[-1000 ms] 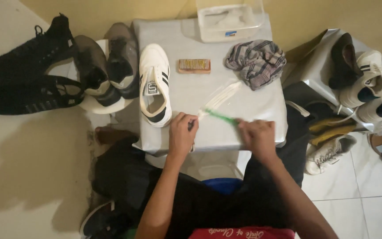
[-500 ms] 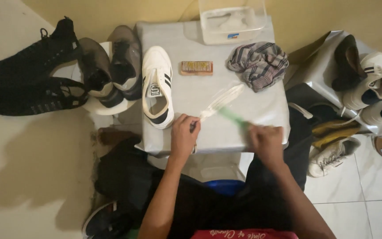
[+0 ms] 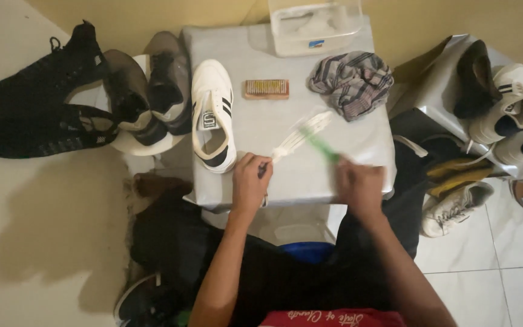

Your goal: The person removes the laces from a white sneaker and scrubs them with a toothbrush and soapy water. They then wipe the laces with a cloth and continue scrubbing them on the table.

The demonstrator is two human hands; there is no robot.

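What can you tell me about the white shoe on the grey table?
The white shoe is a low slip-on style with black stripes on its side, a dark patch on the tongue and a dark lining showing at the heel. It looks like cloth or soft leather. It lies flat on its sole at the left part of the grey table, toe pointing away from the person. Nothing holds it; the left hand is just beside its heel.

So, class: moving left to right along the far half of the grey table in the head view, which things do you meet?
White shoe with black stripes → small wooden brush → crumpled striped cloth.
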